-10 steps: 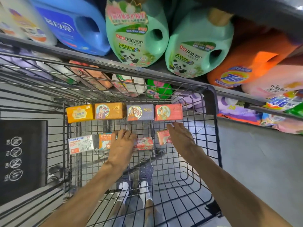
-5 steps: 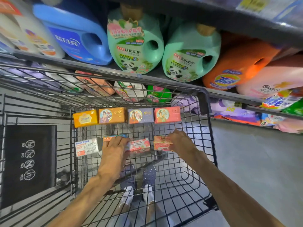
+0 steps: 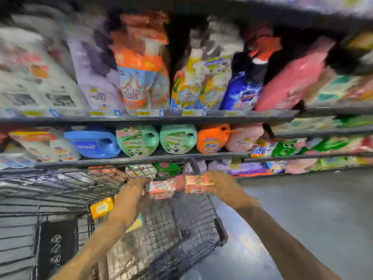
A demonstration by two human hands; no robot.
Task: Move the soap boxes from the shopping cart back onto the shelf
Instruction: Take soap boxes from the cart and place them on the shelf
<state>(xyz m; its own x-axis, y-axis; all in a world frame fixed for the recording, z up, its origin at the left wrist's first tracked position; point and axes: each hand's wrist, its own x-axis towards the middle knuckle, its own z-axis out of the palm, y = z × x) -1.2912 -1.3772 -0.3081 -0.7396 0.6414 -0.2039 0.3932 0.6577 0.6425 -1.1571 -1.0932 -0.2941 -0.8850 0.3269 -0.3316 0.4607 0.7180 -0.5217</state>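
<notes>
The left hand point(image 3: 134, 191) grips a pink soap box point(image 3: 161, 188) by its left end, fingers curled round it, and holds it up above the far end of the shopping cart point(image 3: 193, 225). The right hand point(image 3: 221, 183) grips a second pink soap box point(image 3: 196, 183) by its right end at about the same height, just beside the cart's far right corner. The two boxes sit side by side between the hands, almost touching; blur hides whether they meet. Lower in the cart a yellow soap box point(image 3: 101, 207) stands against the far wire wall, to the left of the left wrist, and a sliver of another box point(image 3: 136, 224) shows under the left forearm, too blurred to tell more. Beyond the cart runs a dark shelf point(image 3: 141, 119) with yellow price tags along its front edge and soft refill bags point(image 3: 139, 77) standing on it. On the shelf below stand a blue jug point(image 3: 94, 142), two green jugs point(image 3: 138, 140) with panda labels and an orange jug point(image 3: 212, 138). The grey floor point(image 3: 302, 209) lies to the right of the cart.
</notes>
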